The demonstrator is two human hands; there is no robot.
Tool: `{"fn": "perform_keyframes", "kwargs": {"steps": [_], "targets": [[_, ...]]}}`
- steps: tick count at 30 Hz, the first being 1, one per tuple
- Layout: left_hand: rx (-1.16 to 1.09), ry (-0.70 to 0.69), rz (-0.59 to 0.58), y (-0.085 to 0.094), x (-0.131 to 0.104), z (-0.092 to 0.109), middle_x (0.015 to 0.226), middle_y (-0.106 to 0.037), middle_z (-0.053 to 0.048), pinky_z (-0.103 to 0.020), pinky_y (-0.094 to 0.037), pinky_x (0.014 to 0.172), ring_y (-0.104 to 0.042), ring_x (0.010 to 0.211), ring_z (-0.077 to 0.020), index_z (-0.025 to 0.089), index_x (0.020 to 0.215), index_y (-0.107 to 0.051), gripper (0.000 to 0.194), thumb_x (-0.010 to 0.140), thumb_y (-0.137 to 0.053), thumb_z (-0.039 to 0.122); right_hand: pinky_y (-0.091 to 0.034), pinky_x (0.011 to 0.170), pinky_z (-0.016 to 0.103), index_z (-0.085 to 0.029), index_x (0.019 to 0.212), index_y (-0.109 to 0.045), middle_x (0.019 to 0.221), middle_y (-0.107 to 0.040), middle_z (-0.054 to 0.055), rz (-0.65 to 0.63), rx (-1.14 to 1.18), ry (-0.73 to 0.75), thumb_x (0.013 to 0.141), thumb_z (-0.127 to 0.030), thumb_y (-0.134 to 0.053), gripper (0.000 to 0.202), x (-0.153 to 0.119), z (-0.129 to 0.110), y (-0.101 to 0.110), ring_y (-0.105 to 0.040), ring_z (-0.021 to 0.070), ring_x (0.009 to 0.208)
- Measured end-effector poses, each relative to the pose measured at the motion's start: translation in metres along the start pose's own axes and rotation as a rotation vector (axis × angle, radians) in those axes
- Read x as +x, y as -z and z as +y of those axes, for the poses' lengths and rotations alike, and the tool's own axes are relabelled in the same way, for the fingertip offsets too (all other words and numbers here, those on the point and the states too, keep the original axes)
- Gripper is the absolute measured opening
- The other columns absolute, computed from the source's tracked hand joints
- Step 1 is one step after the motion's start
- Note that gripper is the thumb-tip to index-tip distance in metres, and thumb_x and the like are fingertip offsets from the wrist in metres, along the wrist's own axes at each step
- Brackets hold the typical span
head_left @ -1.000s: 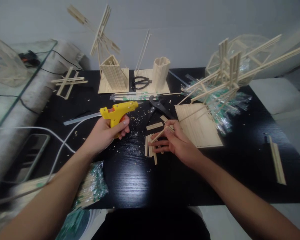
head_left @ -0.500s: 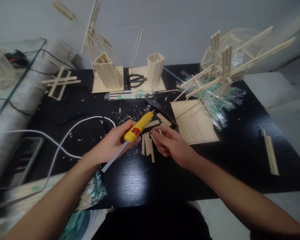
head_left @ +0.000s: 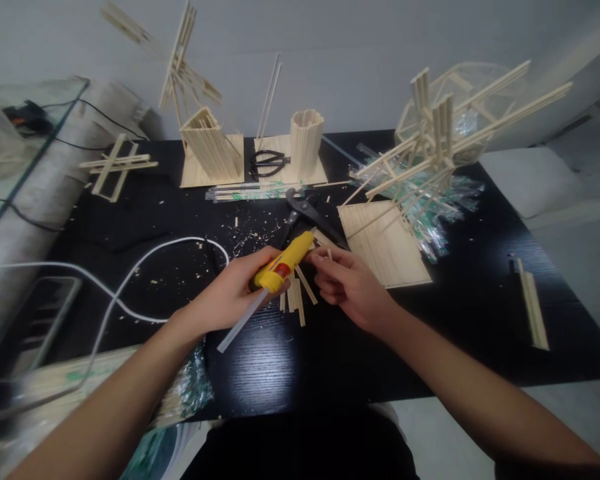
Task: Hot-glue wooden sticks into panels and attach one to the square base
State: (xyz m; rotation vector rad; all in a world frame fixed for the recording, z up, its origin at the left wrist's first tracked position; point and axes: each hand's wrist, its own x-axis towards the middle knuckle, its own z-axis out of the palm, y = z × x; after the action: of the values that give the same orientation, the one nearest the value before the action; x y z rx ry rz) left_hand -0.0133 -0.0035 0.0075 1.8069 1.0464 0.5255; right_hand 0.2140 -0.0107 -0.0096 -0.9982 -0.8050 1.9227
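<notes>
My left hand (head_left: 235, 288) is wrapped round a yellow hot glue gun (head_left: 286, 261), a clear glue stick (head_left: 243, 321) jutting from its back end. The gun's nozzle points up and right, close to the fingertips of my right hand (head_left: 347, 283). Between thumb and fingers, my right hand pinches a short wooden stick (head_left: 329, 254), mostly hidden by the fingers. Below the gun, several cut wooden sticks (head_left: 296, 300) lie on the black table. Just beyond the nozzle rest dark-handled pliers (head_left: 313, 212).
A flat wooden stick panel (head_left: 387, 247) carries a stick framework on the right. Two stick towers, a prism (head_left: 207, 150) and a round one (head_left: 306, 143), stand at the back. A white cable (head_left: 145, 257) loops at left. Wrapped sticks (head_left: 80, 373) lie front left.
The glue gun in my left hand has shifted slightly right and down, its nozzle now beside my right fingertips. My right hand has moved a little right with the stick. The view has shifted slightly.
</notes>
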Motion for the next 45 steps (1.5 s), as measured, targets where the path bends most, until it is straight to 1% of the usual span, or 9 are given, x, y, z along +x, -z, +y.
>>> {"fn": "perform_keyframes", "kwargs": {"steps": [8,13,18,22,25,29,33,39,45], "targets": [[0.198,-0.071,0.016,0.001,-0.001,-0.007,0.098,-0.067,-0.002,-0.027,-0.048,0.072,-0.062,0.08,-0.0156,0.021,0.116,-0.061,0.026,0.09,-0.06,0.016,-0.015,0.043,0.023,-0.021,0.085,-0.07,0.056,-0.034,-0.011,0.082,-0.027,0.024,0.075,-0.04,-0.088,0.029,0.002,-0.001,0.002,-0.021,0.0058,0.048],[0.331,-0.135,0.025,0.001,-0.001,-0.003,0.108,-0.07,-0.006,-0.034,-0.052,0.081,-0.066,0.091,-0.0202,0.02,0.12,-0.06,0.033,0.087,-0.059,0.014,-0.015,0.044,0.023,-0.02,0.082,-0.069,0.053,-0.035,-0.011,0.098,-0.053,0.003,0.076,-0.042,-0.087,0.029,0.003,0.0,0.003,-0.023,0.0056,0.047],[0.387,-0.158,0.015,-0.001,-0.002,-0.002,0.115,-0.07,-0.009,-0.039,-0.054,0.09,-0.067,0.102,-0.024,0.019,0.123,-0.059,0.036,0.088,-0.057,0.014,-0.015,0.043,0.022,-0.02,0.08,-0.065,0.051,-0.033,-0.012,0.118,-0.085,-0.009,0.075,-0.042,-0.084,0.029,0.002,-0.001,0.002,-0.023,0.0053,0.045],[0.383,-0.16,0.023,-0.002,-0.002,-0.004,0.115,-0.07,-0.009,-0.039,-0.054,0.09,-0.067,0.103,-0.0243,0.02,0.123,-0.06,0.037,0.087,-0.058,0.014,-0.013,0.043,0.022,-0.021,0.073,-0.057,0.053,-0.029,-0.013,0.13,-0.105,-0.02,0.076,-0.039,-0.078,0.028,0.003,0.0,0.001,-0.02,0.0051,0.044],[0.338,-0.121,0.081,-0.001,-0.001,-0.006,0.109,-0.071,-0.007,-0.034,-0.053,0.082,-0.067,0.094,-0.0219,0.02,0.12,-0.062,0.031,0.088,-0.06,0.018,-0.013,0.043,0.022,-0.022,0.07,-0.052,0.054,-0.028,-0.012,0.148,-0.119,-0.003,0.078,-0.037,-0.075,0.029,0.003,-0.001,0.001,-0.021,0.0054,0.045],[0.255,-0.026,0.214,0.003,-0.001,-0.01,0.099,-0.069,-0.002,-0.029,-0.048,0.075,-0.064,0.084,-0.0183,0.02,0.117,-0.063,0.028,0.089,-0.064,0.022,-0.014,0.042,0.021,-0.022,0.071,-0.054,0.054,-0.029,-0.012,0.182,-0.176,0.041,0.077,-0.037,-0.075,0.026,0.004,-0.002,0.004,-0.022,0.0051,0.045],[0.162,0.053,0.315,0.005,-0.002,-0.012,0.092,-0.066,0.001,-0.026,-0.045,0.07,-0.06,0.079,-0.0163,0.021,0.111,-0.063,0.024,0.094,-0.067,0.038,-0.013,0.042,0.021,-0.021,0.072,-0.057,0.052,-0.03,-0.012,0.163,-0.188,0.022,0.08,-0.04,-0.074,0.027,0.004,-0.002,0.006,-0.021,0.0045,0.044],[0.106,0.128,0.374,0.004,-0.002,-0.009,0.096,-0.067,-0.002,-0.028,-0.044,0.07,-0.059,0.083,-0.0191,0.02,0.112,-0.064,0.037,0.096,-0.064,0.053,-0.017,0.042,0.022,-0.02,0.076,-0.061,0.053,-0.034,-0.011,0.155,-0.228,0.039,0.083,-0.05,-0.078,0.035,0.005,0.0,0.009,-0.026,0.005,0.044],[0.101,0.152,0.389,0.006,-0.002,-0.009,0.098,-0.067,-0.003,-0.028,-0.043,0.069,-0.06,0.087,-0.0199,0.02,0.113,-0.066,0.04,0.096,-0.064,0.055,-0.019,0.044,0.022,-0.017,0.098,-0.072,0.06,-0.041,-0.009,0.163,-0.223,0.081,0.082,-0.051,-0.081,0.038,0.006,0.001,0.01,-0.029,0.0053,0.048]]}}
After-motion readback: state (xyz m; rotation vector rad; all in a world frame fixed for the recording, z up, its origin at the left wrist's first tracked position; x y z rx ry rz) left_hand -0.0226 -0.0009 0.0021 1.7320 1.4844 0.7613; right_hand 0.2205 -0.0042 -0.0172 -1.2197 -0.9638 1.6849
